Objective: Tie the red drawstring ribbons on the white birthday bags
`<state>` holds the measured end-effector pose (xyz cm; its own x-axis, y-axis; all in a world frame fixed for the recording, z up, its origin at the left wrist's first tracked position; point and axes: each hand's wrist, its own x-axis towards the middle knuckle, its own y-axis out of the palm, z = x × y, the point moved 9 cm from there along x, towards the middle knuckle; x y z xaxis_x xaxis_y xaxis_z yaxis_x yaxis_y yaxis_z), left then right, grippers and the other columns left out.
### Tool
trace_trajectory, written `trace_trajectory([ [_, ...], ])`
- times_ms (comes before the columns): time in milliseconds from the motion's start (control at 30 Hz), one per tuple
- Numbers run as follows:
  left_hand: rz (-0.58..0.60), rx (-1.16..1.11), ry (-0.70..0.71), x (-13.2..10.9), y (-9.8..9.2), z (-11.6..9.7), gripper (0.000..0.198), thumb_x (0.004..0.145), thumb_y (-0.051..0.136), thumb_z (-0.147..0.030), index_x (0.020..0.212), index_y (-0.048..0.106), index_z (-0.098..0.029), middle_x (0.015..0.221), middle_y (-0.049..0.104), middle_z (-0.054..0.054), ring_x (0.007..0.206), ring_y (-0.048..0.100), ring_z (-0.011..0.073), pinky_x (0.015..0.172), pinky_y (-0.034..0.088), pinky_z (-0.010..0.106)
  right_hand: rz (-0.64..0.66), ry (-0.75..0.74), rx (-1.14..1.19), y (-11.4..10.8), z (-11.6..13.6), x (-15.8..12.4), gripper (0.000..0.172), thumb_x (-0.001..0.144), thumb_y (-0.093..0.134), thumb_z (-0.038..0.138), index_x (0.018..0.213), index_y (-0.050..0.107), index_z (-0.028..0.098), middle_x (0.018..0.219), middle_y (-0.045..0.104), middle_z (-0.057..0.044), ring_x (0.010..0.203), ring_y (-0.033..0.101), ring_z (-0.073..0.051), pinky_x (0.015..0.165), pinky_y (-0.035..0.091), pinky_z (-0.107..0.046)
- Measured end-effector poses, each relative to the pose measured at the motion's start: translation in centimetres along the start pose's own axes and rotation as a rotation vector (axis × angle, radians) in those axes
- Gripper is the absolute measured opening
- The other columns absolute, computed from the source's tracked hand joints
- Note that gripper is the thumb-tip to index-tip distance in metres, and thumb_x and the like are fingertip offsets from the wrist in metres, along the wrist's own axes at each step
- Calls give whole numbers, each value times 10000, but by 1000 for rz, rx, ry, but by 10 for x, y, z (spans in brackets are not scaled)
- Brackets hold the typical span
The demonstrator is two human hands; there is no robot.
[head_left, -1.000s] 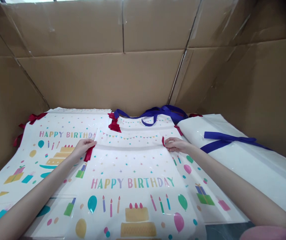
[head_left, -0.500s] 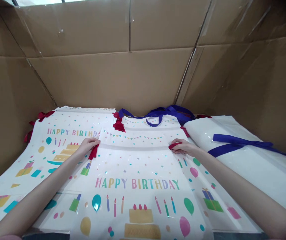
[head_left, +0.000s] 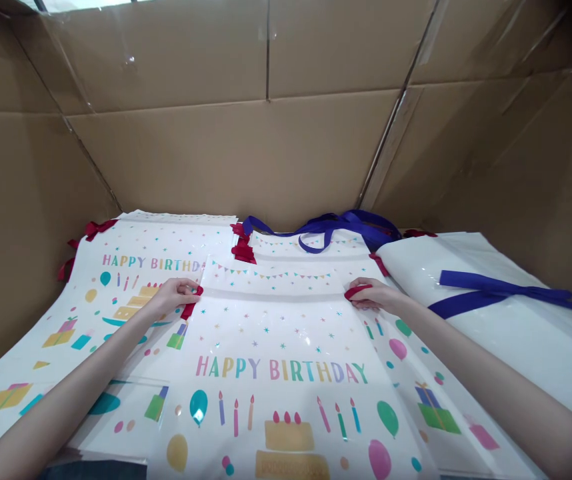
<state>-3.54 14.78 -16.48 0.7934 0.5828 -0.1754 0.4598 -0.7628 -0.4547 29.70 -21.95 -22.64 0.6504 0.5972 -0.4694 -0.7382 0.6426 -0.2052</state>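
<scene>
A white plastic-looking sheet (head_left: 286, 333) printed with HAPPY BIRTHDAY, candles, balloons and a cake lies in front of me. At its left edge my left hand (head_left: 177, 297) is closed, fingers pinched on a red ribbon (head_left: 189, 311). Opposite, at the right edge, my right hand (head_left: 371, 295) pinches another red ribbon (head_left: 358, 291) between thumb and fingers. The sheet spreads flat between both hands, its lower end running out of view. More sheets of the same print lie beneath it.
To the left is a stack of matching printed sheets (head_left: 151, 243) with red ribbons at its edge. Blue ribbon (head_left: 329, 227) lies loose at the back. On the right rests a white bundle (head_left: 516, 347) tied with blue ribbon. Cardboard walls (head_left: 216, 153) enclose the back and sides.
The view has shifted slightly, so everything sits a little further right. My left fingers have curled more over the red ribbon. The right hand keeps its grip.
</scene>
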Motion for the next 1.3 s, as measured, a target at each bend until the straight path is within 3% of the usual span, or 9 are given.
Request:
trace_trajectory([
  [300,25,-22,41,6,-2,10,433,565,770,-369,895,623,-129,569,605,-13,486,538,131,481,408,240,-25,23,39,7,6,-5,274,536,748,45,658,534,164,534,595,-3,493,598,-118,446,481,-176],
  [700,-23,-65,29,-3,-7,3,458,507,802,-371,858,622,-138,600,649,18,553,596,167,542,456,263,23,-20,-20,0,6,-5,207,565,728,114,677,563,172,575,607,-24,567,605,-153,505,495,-223],
  [800,-16,-107,20,-3,-7,5,458,510,799,-377,861,625,-140,623,659,23,569,601,168,534,453,256,-166,-64,-229,-22,19,-5,219,592,619,29,747,569,174,637,623,-40,642,615,-184,584,511,-265],
  [900,-10,-114,35,-3,-7,5,455,517,792,-388,861,626,-140,597,643,12,539,587,157,513,435,246,-539,-386,-451,-24,67,-19,322,601,517,-23,841,584,181,901,647,-80,869,613,-221,792,502,-329],
  [967,-9,-105,40,-2,-6,5,466,517,787,-397,868,624,-137,578,633,6,507,571,150,501,424,245,-571,-673,-544,22,98,-30,374,658,460,-8,943,600,190,1058,614,-91,997,578,-236,898,458,-372],
  [1067,-22,-87,39,-2,-7,6,477,513,783,-408,871,625,-136,567,625,6,506,568,154,504,418,249,-280,-1007,-698,144,123,-40,376,801,424,91,1128,583,188,1214,568,-104,1172,488,-248,1004,380,-430],
  [1167,-34,-71,43,-3,-9,5,473,511,782,-416,863,630,-139,576,627,9,529,575,158,526,418,253,-38,-1167,-870,254,126,-51,468,912,393,256,1375,410,197,1476,336,-97,1370,255,-255,1105,212,-487],
  [1233,-25,-73,52,-3,-8,5,478,516,783,-418,871,630,-138,595,635,16,542,577,158,538,417,255,65,-1221,-959,300,122,-56,535,940,365,356,1451,288,217,1537,194,-78,1414,130,-248,1125,132,-500],
  [1300,-9,-83,56,-2,-8,6,492,519,785,-422,885,627,-133,606,641,22,544,575,158,540,411,256,104,-1213,-1006,321,118,-53,568,948,336,414,1475,225,232,1550,135,-70,1423,81,-244,1127,105,-505],
])
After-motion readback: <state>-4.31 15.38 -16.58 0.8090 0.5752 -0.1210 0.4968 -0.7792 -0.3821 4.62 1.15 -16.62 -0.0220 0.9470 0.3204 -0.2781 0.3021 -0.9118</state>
